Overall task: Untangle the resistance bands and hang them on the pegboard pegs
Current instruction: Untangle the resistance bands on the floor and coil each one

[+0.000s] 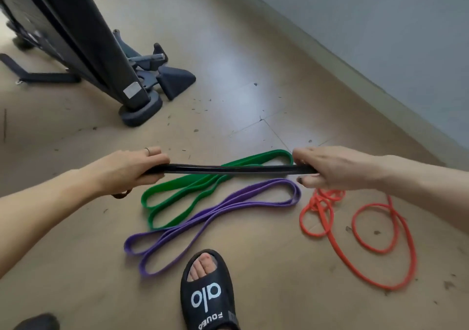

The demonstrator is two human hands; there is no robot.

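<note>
A black resistance band [228, 170] is stretched level between my two hands above the floor. My left hand [132, 169] grips its left end with curled fingers. My right hand [327, 168] grips its right end. Below it on the floor lies a green band [177, 192], folded into long loops. A purple band [203, 223] lies folded just in front of the green one. An orange-red tube band [375, 230] lies in loose tangled coils at the right. No pegboard is in view.
A black exercise machine [76, 37] with its base foot [142, 111] stands at the back left. A grey wall [380, 25] runs along the right. My foot in a black slipper [208, 294] stands near the purple band. The floor [253, 63] carries small bits of debris.
</note>
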